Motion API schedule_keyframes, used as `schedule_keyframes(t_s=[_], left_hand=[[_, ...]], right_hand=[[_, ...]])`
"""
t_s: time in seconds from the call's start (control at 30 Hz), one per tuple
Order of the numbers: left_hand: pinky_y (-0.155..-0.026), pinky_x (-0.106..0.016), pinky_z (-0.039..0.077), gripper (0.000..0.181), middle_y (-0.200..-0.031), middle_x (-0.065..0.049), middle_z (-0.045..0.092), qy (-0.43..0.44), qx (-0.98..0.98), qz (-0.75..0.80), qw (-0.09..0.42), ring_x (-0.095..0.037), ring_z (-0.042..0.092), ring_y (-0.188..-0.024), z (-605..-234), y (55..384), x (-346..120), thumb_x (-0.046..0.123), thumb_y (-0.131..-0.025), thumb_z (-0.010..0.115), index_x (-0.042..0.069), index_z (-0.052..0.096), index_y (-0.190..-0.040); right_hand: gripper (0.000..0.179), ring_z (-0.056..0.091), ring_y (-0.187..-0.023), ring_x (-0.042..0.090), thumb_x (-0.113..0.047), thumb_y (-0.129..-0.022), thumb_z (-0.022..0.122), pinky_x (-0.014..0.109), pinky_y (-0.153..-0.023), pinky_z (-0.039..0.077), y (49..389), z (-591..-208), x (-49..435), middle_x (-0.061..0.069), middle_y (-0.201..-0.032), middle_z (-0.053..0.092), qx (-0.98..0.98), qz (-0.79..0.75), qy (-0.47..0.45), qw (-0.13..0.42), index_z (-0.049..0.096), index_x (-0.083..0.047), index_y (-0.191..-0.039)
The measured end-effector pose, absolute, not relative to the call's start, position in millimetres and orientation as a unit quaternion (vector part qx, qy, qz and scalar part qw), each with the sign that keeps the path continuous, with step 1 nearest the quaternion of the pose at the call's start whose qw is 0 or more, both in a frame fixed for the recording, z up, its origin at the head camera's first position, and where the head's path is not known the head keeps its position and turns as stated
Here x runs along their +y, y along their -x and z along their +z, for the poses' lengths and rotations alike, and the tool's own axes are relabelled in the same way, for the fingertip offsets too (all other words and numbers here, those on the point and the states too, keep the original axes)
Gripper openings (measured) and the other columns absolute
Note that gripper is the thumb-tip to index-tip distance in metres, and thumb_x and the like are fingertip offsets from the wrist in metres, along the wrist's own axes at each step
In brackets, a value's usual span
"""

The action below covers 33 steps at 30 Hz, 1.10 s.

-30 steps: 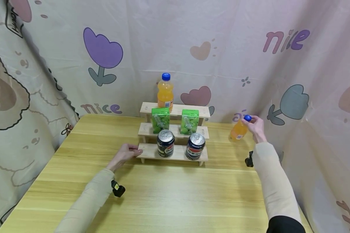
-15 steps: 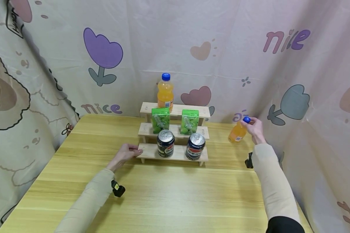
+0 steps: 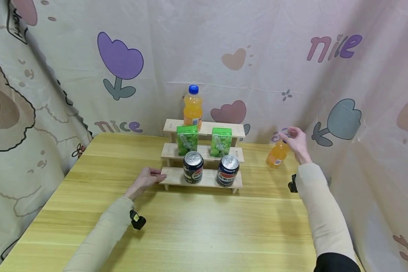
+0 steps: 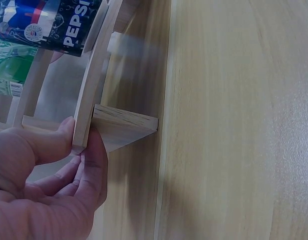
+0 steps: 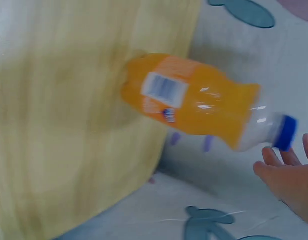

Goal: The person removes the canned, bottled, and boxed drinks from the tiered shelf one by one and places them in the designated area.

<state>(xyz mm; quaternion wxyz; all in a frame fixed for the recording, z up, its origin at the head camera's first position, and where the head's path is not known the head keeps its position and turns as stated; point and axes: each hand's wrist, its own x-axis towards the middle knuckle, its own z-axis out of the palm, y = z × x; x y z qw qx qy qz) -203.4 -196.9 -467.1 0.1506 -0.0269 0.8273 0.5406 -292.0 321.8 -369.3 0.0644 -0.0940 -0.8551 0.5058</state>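
My left hand (image 3: 147,180) pinches the left end of the lowest step of a three-step wooden display shelf (image 3: 171,177), thumb above and fingers under the board in the left wrist view. My right hand (image 3: 297,141) is just above an orange soda bottle (image 3: 277,153) that stands on the table right of the shelf. In the right wrist view its relaxed fingers lie beside the blue cap (image 5: 285,133), not gripping it. Two dark Pepsi cans (image 3: 193,172) stand on the lowest step. Green drink cartons (image 3: 221,142) occupy the middle step, and another orange soda bottle (image 3: 192,107) tops the shelf.
The shelf stands toward the back of a wooden table (image 3: 204,230). A printed curtain (image 3: 275,56) hangs close behind it and along both sides. Small black wrist cameras (image 3: 137,221) are strapped on both sleeves.
The right hand first shifted the orange soda bottle slightly left, then let go of its cap and rose a little. The left hand stays on the shelf.
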Motion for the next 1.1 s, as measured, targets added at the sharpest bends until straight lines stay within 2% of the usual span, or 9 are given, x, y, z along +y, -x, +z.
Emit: schedule_keyframes(t_s=[0.2,0.33,0.73,0.9,1.1], left_hand=[[-0.093,-0.040,0.056,0.052,-0.118,-0.034,0.066,0.027,0.828,0.539,0.151,-0.015,0.066,-0.092,-468,205,-198,0.013,-0.097,0.065,-0.022,0.048,-0.131],[-0.091,-0.037,0.057,0.052,-0.119,-0.033,0.066,0.031,0.824,0.544,0.155,-0.011,0.066,-0.090,-468,205,-198,0.012,-0.097,0.065,-0.022,0.047,-0.132],[-0.085,-0.031,0.056,0.049,-0.115,-0.031,0.069,0.026,0.826,0.543,0.151,-0.007,0.064,-0.086,-468,205,-197,0.012,-0.097,0.065,-0.022,0.049,-0.129],[-0.082,-0.027,0.056,0.048,-0.113,-0.031,0.068,0.024,0.822,0.549,0.150,-0.006,0.064,-0.084,-468,205,-196,0.009,-0.097,0.065,-0.023,0.049,-0.129],[-0.083,-0.029,0.056,0.047,-0.112,-0.031,0.069,0.022,0.825,0.545,0.147,-0.007,0.064,-0.085,-468,205,-197,0.010,-0.097,0.065,-0.023,0.050,-0.127]], right_hand=[[0.073,0.031,-0.150,0.039,-0.039,-0.099,0.063,0.052,-0.124,0.027,299,-334,301,0.021,-0.162,0.032,-0.859,0.503,0.054,0.079,0.031,-0.004,-0.154],[0.074,0.033,-0.150,0.037,-0.041,-0.097,0.065,0.050,-0.124,0.027,305,-309,281,0.021,-0.161,0.034,-0.859,0.505,0.018,0.079,0.033,-0.004,-0.154],[0.065,0.041,-0.145,0.034,-0.020,-0.097,0.067,0.043,-0.123,0.033,320,-258,197,0.024,-0.155,0.041,-0.822,0.562,-0.071,0.051,0.038,0.001,-0.151],[0.062,0.043,-0.144,0.034,-0.018,-0.097,0.067,0.040,-0.122,0.034,318,-247,161,0.025,-0.153,0.044,-0.819,0.563,-0.110,0.032,0.041,0.001,-0.149],[0.061,0.046,-0.142,0.034,-0.022,-0.097,0.067,0.040,-0.119,0.038,317,-241,125,0.022,-0.153,0.046,-0.826,0.545,-0.144,0.002,0.042,-0.003,-0.149]])
